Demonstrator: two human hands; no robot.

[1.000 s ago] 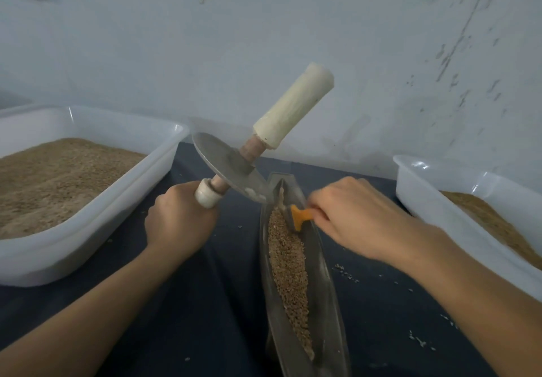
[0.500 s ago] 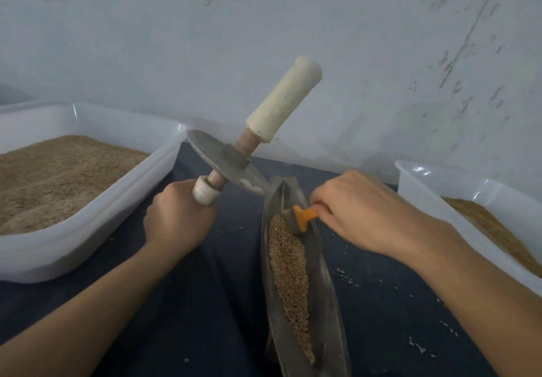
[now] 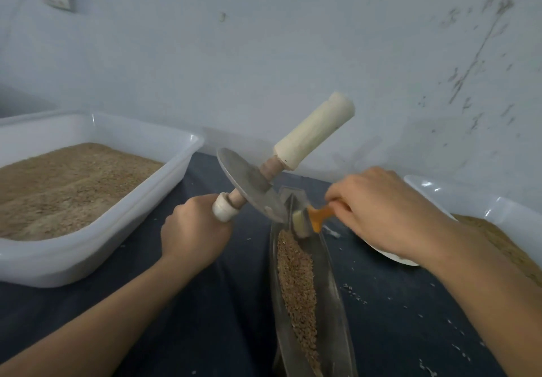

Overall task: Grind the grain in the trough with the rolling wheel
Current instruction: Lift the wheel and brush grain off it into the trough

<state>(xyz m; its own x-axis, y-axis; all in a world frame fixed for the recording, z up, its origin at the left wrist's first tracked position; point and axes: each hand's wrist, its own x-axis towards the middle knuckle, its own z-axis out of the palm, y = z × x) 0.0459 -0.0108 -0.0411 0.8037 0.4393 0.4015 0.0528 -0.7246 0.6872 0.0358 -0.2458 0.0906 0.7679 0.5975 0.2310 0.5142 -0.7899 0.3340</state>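
Head view. Rolling wheel (image 3: pixel 252 186) lifted clear of the trough (image 3: pixel 331 303), disc tilted, lower edge just beside the trough's far tip at 12 o'clock; near handle end gripped in the curled left hand (image 3: pixel 195 230), far cream handle (image 3: pixel 315 130) pointing free toward 1 o'clock. Right hand (image 3: pixel 387 212) closed round the orange handle of a small brush (image 3: pixel 306 221), pale bristle head set inside the trough's far end. Grain (image 3: pixel 297 282) heaped along the trough bed from just below the brush toward 6 o'clock. Dark surface (image 3: pixel 223 318) beneath, strewn with loose kernels at 4 o'clock.

Risks, as judged: one-handed hold on a two-handled wheel, hence possible roll of the disc onto the brush or the right fingers; disc edge close to the trough tip, so a knock there likely to shift the narrow trough and spill grain; brisk sweeping likely to flick kernels over the low wall. Grinding itself not under way while the wheel hangs off the grain.

Hidden or unclear: trough's near end cut off at the lower frame edge; left fingers wrapped out of sight; right fingertips masked by the hand's back; white tub (image 3: pixel 96 247) at 9 o'clock and second tub (image 3: pixel 498 209) at 3 o'clock both cropped, the latter partly behind the right forearm; contact between disc and trough tip not resolvable.
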